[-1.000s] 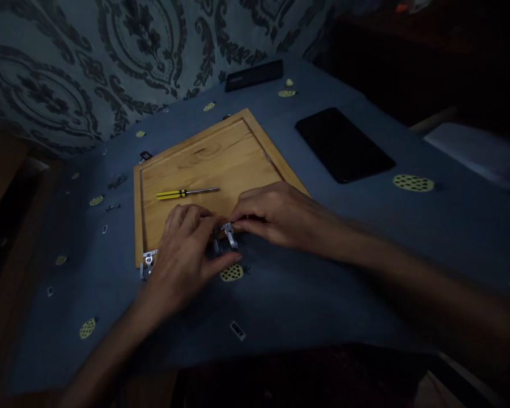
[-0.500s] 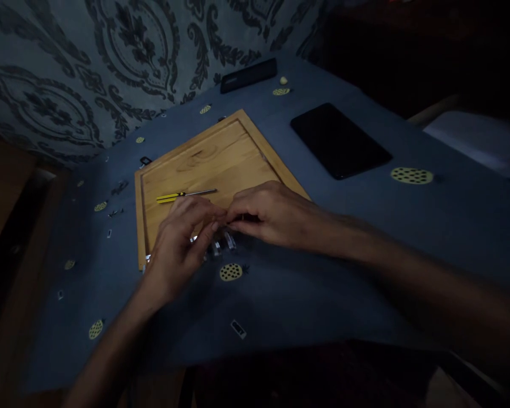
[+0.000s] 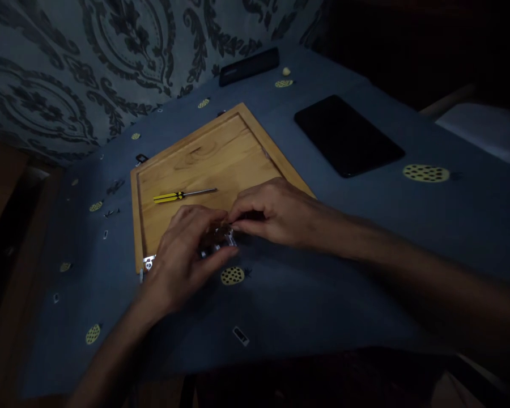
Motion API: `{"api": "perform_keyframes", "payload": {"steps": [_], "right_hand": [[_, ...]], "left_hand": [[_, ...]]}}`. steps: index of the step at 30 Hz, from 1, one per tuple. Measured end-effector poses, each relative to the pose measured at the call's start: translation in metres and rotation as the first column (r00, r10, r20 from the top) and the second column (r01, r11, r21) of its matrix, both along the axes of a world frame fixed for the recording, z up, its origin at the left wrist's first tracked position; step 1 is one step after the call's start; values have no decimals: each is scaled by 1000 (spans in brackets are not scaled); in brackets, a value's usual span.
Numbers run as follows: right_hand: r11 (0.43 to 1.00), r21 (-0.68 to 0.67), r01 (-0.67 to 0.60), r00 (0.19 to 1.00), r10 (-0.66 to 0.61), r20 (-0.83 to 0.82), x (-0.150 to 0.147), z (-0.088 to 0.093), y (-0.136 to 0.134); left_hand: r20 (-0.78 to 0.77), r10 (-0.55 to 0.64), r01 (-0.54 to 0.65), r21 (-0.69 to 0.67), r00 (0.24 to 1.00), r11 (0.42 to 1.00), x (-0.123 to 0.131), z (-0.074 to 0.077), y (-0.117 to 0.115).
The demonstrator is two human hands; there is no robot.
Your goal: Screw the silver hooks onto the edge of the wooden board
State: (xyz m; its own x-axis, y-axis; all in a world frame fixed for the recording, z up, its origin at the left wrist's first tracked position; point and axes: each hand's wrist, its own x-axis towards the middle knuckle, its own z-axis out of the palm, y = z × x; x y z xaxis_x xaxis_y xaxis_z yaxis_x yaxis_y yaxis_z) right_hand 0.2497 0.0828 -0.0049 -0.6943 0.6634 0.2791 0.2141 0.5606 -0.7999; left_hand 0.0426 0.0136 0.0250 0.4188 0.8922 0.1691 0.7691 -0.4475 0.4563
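A wooden board [image 3: 212,153] with a raised rim lies on the blue tablecloth. On it rests a yellow and black screwdriver [image 3: 169,197], just beyond my left hand [image 3: 185,252]. That hand arches over the board's near edge, thumb and fingers apart, beside small shiny metal pieces [image 3: 230,237]. My right hand [image 3: 272,209] is closed in a pinch at the same edge; what lies between its fingertips is too small and dark to make out. Another metal piece [image 3: 149,262] sits at the board's near left corner.
A black tablet-like slab [image 3: 348,136] lies to the right of the board. Behind the board is a dark phone case [image 3: 249,67], with a small pale round object [image 3: 286,71] beside it. Small dark parts [image 3: 115,186] lie to the left.
My left thumb has moved away from the fingers, opening that hand and showing more of the metal pieces. My right hand stays pinched in nearly the same place. The view has shifted slightly.
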Motion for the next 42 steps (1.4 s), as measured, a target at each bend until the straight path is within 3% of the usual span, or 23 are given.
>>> {"api": "perform_keyframes", "payload": {"steps": [9,21,33,42], "right_hand": [[999,29,37,999,-37,11,0,-13,1],[992,122,3,1000,-5,8,4,-22,-4],[970,236,-51,996,33,80,5,-16,-6],[973,220,-62,988,28,153,4,-12,-10]], "left_hand": [[-163,77,-65,82,984,995,6,-13,-11],[-108,64,-63,19,992,998,7,-15,-13],[-66,79,-75,63,995,995,0,-10,-10],[-100,46,-43,36,994,998,-1,-15,-10]]}}
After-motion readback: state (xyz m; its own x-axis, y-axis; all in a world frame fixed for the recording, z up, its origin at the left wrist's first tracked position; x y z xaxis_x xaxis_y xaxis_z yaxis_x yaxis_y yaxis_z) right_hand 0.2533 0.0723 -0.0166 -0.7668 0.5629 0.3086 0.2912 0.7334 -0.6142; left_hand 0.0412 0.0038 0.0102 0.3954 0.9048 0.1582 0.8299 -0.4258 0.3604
